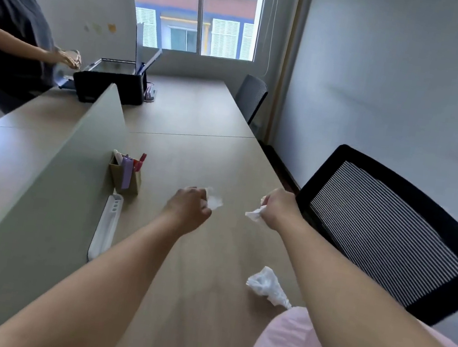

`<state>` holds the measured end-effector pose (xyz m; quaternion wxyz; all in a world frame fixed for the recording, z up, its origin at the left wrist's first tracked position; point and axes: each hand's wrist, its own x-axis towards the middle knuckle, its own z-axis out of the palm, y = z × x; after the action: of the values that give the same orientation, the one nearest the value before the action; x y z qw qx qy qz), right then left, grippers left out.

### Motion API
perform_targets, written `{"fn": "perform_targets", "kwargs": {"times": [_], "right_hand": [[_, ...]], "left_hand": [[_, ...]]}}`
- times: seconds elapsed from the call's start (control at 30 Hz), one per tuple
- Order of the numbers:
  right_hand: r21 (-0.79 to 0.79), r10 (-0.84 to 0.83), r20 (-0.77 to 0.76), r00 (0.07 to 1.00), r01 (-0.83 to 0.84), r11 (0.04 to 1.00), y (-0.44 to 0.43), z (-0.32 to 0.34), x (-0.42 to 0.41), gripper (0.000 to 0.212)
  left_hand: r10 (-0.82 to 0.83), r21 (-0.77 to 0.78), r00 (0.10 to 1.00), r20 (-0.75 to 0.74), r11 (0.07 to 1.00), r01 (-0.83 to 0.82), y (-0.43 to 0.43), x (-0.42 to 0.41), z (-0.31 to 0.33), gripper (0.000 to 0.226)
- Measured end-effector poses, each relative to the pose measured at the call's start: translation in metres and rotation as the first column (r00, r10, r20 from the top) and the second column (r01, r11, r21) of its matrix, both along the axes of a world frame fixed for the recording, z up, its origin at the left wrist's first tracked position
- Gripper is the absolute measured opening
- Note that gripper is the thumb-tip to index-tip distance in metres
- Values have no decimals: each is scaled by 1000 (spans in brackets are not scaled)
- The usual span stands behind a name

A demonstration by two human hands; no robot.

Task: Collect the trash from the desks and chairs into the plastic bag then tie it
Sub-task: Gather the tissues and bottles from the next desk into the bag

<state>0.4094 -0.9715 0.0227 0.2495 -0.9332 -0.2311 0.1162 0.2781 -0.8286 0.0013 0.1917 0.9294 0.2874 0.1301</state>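
Observation:
My left hand [189, 204] is curled around a crumpled white tissue [215, 201] just above the wooden desk [196, 144]. My right hand [277, 211] grips another crumpled white tissue [254, 214] a little to the right. Both hands hover over the middle of the desk. A crumpled clear plastic bag [267, 286] lies on the desk near its right edge, under my right forearm.
A pen holder [125, 175] and a white case [105, 227] sit by the grey divider [49, 181]. A black mesh chair [393, 229] stands on the right, another chair [250, 97] farther back. A person [11, 27] works at a black printer [110, 82].

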Motion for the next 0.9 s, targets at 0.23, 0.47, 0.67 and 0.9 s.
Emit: {"fn": "perform_targets", "kwargs": {"times": [0.23,0.47,0.67,0.9], "right_hand": [[-167,-45,-17,999,41,985,-63,-18,-44,29],[-294,-154,-132,979,110,949,-57,-63,-55,37],[-377,-244,-175,954,164,911,-29,-140,-43,58],[-367,-182,-216,959,93,926,-26,-134,-48,31]], "left_hand": [[-57,-7,998,-8,998,57,-71,-31,-8,22],[-60,-70,984,-166,996,49,-66,-46,-70,33],[-95,-114,971,-218,991,71,-46,-45,-112,29],[-111,-127,963,-246,989,82,-35,-45,-124,20]]}}
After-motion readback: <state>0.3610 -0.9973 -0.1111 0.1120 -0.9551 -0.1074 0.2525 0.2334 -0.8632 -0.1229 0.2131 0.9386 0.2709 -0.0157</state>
